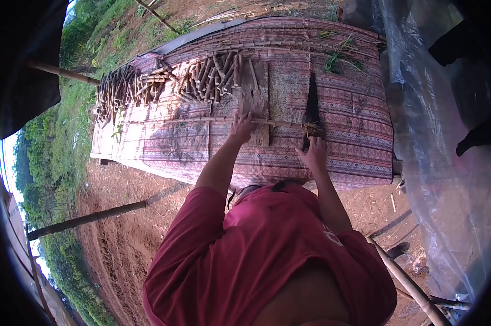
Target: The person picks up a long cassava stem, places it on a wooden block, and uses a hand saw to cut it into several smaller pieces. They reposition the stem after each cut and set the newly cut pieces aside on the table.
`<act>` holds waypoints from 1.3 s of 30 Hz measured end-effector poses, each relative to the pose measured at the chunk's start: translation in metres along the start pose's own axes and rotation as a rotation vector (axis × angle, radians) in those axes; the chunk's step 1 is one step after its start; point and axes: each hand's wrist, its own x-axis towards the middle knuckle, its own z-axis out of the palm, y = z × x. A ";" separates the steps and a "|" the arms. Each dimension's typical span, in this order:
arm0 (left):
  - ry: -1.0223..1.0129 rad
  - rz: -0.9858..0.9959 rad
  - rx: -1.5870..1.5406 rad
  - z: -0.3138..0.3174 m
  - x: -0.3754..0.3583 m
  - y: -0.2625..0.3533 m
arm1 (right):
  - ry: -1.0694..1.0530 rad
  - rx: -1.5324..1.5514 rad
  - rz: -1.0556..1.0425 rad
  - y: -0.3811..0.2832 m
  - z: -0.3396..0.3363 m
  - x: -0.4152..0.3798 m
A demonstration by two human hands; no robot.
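Observation:
A long thin woody stalk (280, 123) lies crosswise over a worn wooden board (253, 100) on the cloth-covered table. My left hand (241, 129) is closed over the stalk at the board's near part. At the stalk's right end is a frayed, root-like tuft (312, 129). A dark, wide-bladed knife (312, 103) points away from me beside the board, and the stalk's end crosses it. My right hand (314, 154) is at the knife's near end, with thumb and fingers around it; the grip is partly hidden.
Many short cut stalk pieces (213, 76) are piled at the far left of the patterned cloth (354, 108). Further whole stalks (272, 43) lie along the far edge, near some green leaves (335, 62). Plastic sheeting (419, 136) hangs at the right; wooden poles (93, 217) stand around.

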 end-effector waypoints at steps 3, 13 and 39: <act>0.086 0.101 0.085 0.046 0.025 -0.030 | 0.023 -0.096 -0.011 0.002 0.002 0.001; 0.238 0.094 -0.047 -0.005 0.020 -0.018 | -0.149 -0.039 0.079 -0.007 -0.012 0.010; 0.265 0.363 -0.155 -0.022 0.059 -0.013 | 0.495 0.693 0.330 -0.111 -0.049 -0.024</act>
